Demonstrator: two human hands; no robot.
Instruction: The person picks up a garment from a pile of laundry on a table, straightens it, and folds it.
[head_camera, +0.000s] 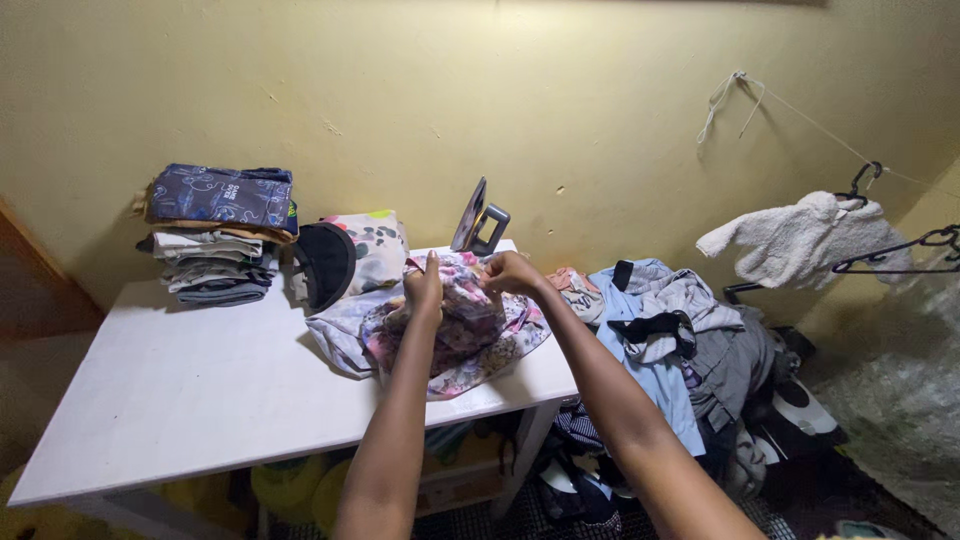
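Beside a stack of folded clothes (218, 235) on the white surface (180, 390), the left hand (423, 288) and right hand (508, 272) pinch the crown of a floral sun hat (462, 330), fingers closed on its cloth. It looks soft, light and floppy, best gripped at the brim. An upright iron (478, 218) stands behind; unfolded laundry (665, 320) lies right.

Both forearms bare, no sleeves or jewellery.

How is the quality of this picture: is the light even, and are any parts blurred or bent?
Head view: soft, dim light, brightest on the white table top, with no glare; the floor under it is dark. The wide lens bends the table's edges. Both hands, left and right, on the crumpled floral cloth look sharp, not blurred.
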